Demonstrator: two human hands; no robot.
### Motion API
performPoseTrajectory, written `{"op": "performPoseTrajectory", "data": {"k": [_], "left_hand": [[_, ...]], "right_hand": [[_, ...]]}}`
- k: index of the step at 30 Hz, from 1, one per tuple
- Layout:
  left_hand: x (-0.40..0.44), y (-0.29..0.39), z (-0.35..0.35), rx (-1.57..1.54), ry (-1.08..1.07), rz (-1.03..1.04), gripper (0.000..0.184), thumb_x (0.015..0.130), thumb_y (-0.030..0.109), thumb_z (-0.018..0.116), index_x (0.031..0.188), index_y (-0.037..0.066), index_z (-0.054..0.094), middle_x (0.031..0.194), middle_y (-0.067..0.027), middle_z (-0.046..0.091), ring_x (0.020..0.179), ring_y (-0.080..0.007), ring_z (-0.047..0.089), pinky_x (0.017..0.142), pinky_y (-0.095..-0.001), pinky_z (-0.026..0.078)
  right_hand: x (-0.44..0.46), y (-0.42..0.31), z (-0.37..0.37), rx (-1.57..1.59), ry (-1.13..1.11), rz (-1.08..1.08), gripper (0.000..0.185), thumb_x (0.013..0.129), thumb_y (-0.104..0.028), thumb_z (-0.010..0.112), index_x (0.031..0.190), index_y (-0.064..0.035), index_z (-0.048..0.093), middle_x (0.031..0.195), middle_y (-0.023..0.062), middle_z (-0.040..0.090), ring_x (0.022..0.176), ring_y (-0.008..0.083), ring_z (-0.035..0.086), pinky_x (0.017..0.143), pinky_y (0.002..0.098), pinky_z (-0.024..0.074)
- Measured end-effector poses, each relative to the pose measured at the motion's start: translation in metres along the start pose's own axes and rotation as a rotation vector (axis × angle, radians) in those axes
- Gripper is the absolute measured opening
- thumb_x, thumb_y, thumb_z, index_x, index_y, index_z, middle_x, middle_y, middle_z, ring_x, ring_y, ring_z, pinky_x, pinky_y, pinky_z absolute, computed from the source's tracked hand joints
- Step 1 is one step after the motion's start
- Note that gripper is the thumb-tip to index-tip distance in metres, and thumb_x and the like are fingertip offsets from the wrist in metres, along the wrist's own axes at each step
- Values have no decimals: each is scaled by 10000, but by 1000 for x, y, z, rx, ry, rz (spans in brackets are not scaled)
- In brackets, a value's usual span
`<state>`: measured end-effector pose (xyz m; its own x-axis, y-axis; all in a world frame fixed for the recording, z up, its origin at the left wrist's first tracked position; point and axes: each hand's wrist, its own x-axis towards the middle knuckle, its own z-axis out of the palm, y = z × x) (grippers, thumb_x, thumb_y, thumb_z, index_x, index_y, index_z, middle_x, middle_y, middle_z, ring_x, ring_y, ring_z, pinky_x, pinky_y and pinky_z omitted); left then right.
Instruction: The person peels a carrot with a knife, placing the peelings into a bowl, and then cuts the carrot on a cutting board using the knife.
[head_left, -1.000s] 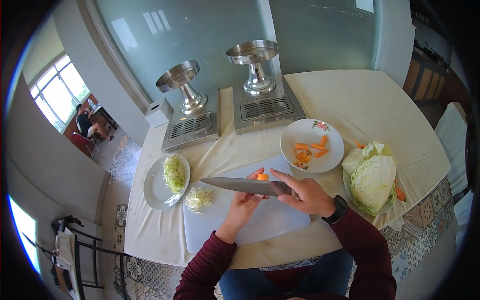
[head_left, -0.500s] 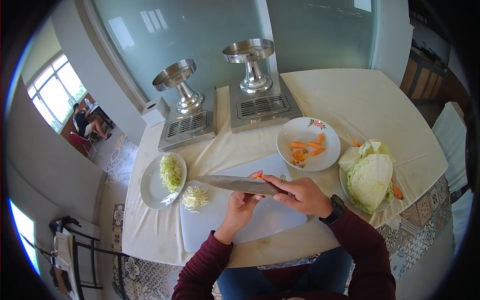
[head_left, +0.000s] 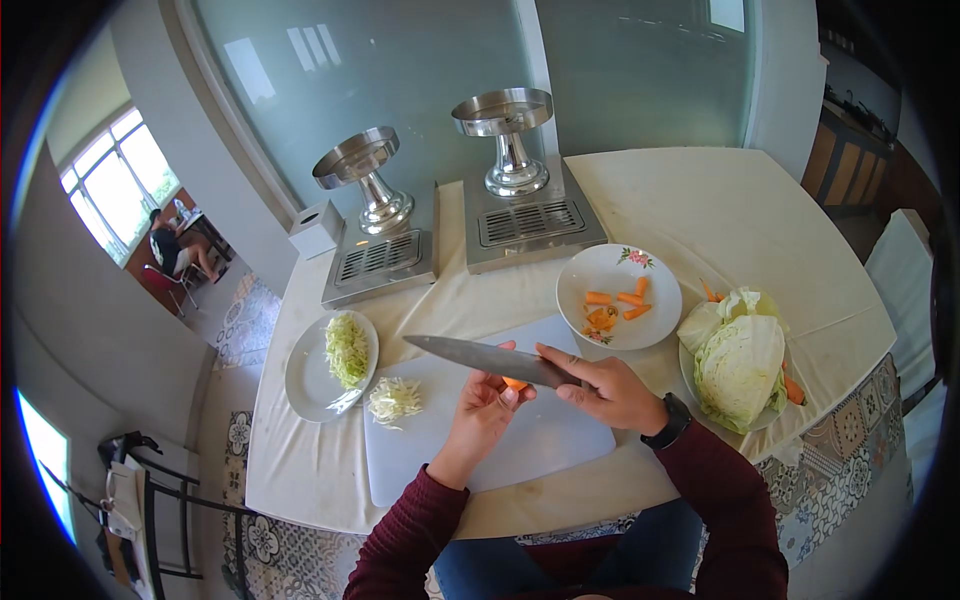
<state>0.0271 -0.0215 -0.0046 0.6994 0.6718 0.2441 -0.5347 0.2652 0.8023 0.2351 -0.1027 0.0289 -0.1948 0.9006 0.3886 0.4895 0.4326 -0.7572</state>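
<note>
My right hand (head_left: 608,390) grips a large kitchen knife (head_left: 490,358), its blade pointing left above the white cutting board (head_left: 450,460). Pinched in my left hand (head_left: 484,408) is a piece of carrot (head_left: 515,384), right beneath the blade; fingers hide part of it. A small heap of shredded cabbage (head_left: 394,400) lies on the board's left side. More shredded cabbage (head_left: 347,350) rests on a plate (head_left: 305,375) to the left. Beyond the board, a flowered bowl (head_left: 660,325) contains carrot pieces (head_left: 637,311) and what look like peelings (head_left: 600,319).
At right, a plate bears a cut cabbage (head_left: 738,368) with carrots (head_left: 794,390) beside it. Two metal stands (head_left: 515,170) and a white box (head_left: 315,228) stand along the back of the cloth-covered table (head_left: 730,200). A person (head_left: 180,245) sits far off at left.
The knife has lifted slightly and tilted, so its tip points higher. More of the carrot piece shows between my left fingers. The view has shifted a little.
</note>
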Motion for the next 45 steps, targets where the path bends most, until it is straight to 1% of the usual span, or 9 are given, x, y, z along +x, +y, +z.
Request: {"op": "performPoseTrajectory", "data": {"k": [2, 6, 9, 12, 21, 33, 36, 39, 45], "left_hand": [[1, -1, -2, -33, 33, -24, 546, 936, 62, 596, 1422, 120, 351, 1149, -81, 578, 1030, -172, 585, 913, -327, 482], [5, 0, 2, 88, 30, 64, 505, 964, 202, 591, 1408, 148, 356, 1033, -58, 578, 964, -135, 577, 812, -276, 509], [5, 2, -5, 111, 17, 34, 511, 963, 253, 596, 1404, 142, 363, 1053, -52, 591, 994, -141, 586, 851, -303, 509], [4, 3, -6, 84, 21, 5, 488, 982, 285, 561, 1402, 131, 367, 1030, -31, 584, 960, -118, 578, 857, -285, 498], [1, 6, 1, 29, 1, -72, 424, 1017, 243, 490, 1402, 104, 376, 1055, -3, 539, 955, -81, 551, 858, -260, 480], [1, 9, 6, 61, 51, -70, 469, 1006, 266, 512, 1396, 51, 366, 1022, -5, 553, 945, -84, 573, 836, -244, 485], [0, 8, -1, 2, 5, -66, 463, 997, 228, 532, 1401, 61, 378, 1082, -8, 542, 1001, -89, 560, 881, -248, 466], [0, 7, -2, -13, 10, -39, 470, 997, 241, 532, 1401, 57, 378, 1071, -10, 545, 999, -91, 559, 882, -258, 465], [0, 8, -6, -37, 25, -79, 526, 976, 291, 560, 1408, 56, 375, 1093, -14, 544, 1028, -106, 552, 898, -270, 457]], "right_hand": [[-2, -2, 1, -75, -66, 0, 552, 940, -323, 569, 1456, -206, 412, 772, 112, 646, 573, 273, 588, 580, 343, 474], [-3, -10, 2, -235, -159, -96, 597, 902, -329, 610, 1460, -271, 406, 688, 93, 618, 537, 248, 585, 524, 347, 460], [-3, -8, 4, -230, -123, -121, 598, 897, -331, 615, 1457, -278, 410, 662, 86, 606, 529, 249, 584, 519, 349, 460], [-2, -11, 1, -293, -144, -92, 600, 895, -333, 618, 1456, -281, 412, 670, 84, 613, 533, 249, 589, 520, 350, 463], [-2, -10, 3, -291, -126, -101, 579, 908, -341, 594, 1455, -292, 411, 667, 92, 611, 532, 265, 589, 515, 357, 464], [-4, -11, 5, -308, -118, -77, 576, 939, -393, 543, 1477, -284, 368, 636, 102, 593, 508, 278, 574, 496, 369, 453], [-4, -12, 8, -298, -122, -85, 579, 948, -386, 532, 1487, -274, 349, 636, 102, 596, 495, 280, 567, 489, 371, 450], [-4, -13, 11, -343, -131, -51, 576, 955, -378, 524, 1490, -271, 340, 644, 94, 605, 489, 280, 565, 488, 374, 455], [-6, -16, 22, -383, -39, -92, 575, 963, -346, 517, 1496, -246, 324, 746, 90, 651, 497, 285, 570, 496, 371, 470]]}}
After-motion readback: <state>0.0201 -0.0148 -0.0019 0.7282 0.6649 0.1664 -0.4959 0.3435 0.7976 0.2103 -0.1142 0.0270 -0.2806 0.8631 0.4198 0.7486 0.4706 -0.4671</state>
